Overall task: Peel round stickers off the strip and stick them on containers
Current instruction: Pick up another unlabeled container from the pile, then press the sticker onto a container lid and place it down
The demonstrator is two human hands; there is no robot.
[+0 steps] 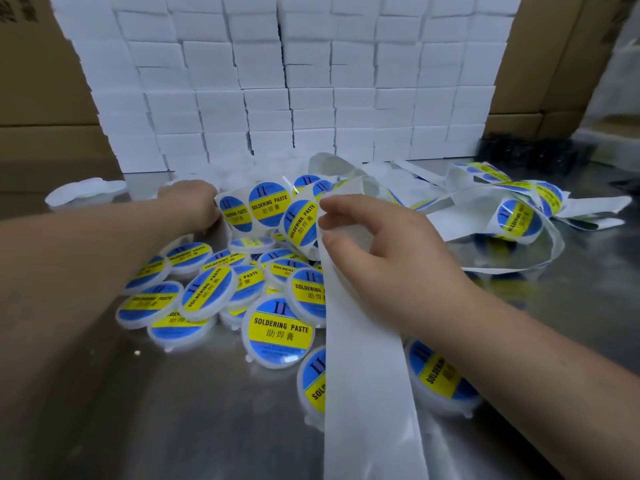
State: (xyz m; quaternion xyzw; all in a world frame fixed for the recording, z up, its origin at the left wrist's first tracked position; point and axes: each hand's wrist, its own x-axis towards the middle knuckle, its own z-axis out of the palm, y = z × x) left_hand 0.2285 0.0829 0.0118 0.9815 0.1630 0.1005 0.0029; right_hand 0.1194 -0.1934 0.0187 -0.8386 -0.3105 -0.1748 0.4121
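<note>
A white backing strip (363, 358) runs from the lower middle up to my right hand (384, 258), whose thumb and fingers pinch it just below a row of round blue-and-yellow "Soldering Paste" stickers (268, 204). My left hand (188, 199) reaches far forward behind the pile; its fingers are hidden by the strip. Several round white containers (277, 332) carrying the same sticker lie heaped on the metal table between my arms.
A wall of stacked white boxes (277, 81) stands at the back, with cardboard boxes (38, 81) on both sides. Loose strip with stickers (517, 216) tangles at the right. Plain white lids (85, 192) lie at the far left. Black items (533, 154) sit back right.
</note>
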